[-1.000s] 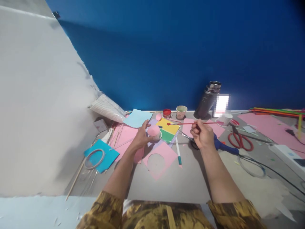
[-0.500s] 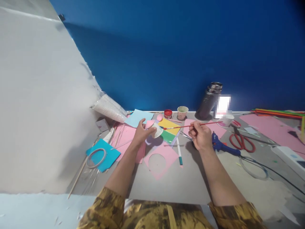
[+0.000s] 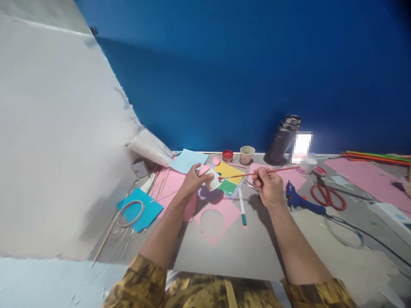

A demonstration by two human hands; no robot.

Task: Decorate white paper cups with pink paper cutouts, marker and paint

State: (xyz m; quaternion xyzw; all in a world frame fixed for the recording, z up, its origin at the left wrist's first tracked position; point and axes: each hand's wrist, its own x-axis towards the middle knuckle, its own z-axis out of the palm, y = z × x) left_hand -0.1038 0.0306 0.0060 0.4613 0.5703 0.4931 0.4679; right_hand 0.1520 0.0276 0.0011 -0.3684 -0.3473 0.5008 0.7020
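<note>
My left hand [image 3: 192, 182] grips a small white paper cup [image 3: 213, 181] tipped on its side, with a pink piece at its far end. In my right hand [image 3: 269, 185] is a thin red paintbrush [image 3: 244, 174], pinched near its middle. The brush tip touches or nearly touches the rim of the cup; which one I cannot tell. Beneath the cup lie yellow paper [image 3: 229, 170] and green paper [image 3: 225, 186]. Closer to me is a pink sheet [image 3: 224, 214] with a round hole cut in it. A white marker [image 3: 242, 207] with a teal end lies beside it.
Along the wall stand a red paint pot [image 3: 227, 156], a patterned paper cup [image 3: 247, 155] and a dark flask [image 3: 282, 141]. To the right lie a blue glue gun [image 3: 303, 200] and red-handled scissors [image 3: 328, 194]. Stacked cups [image 3: 150, 146] lean at left, near a tape ring [image 3: 130, 213].
The cup has turned a little in my left hand, showing more of its side. The brush tip has moved slightly down and left along the rim. The whole view has shifted slightly.
</note>
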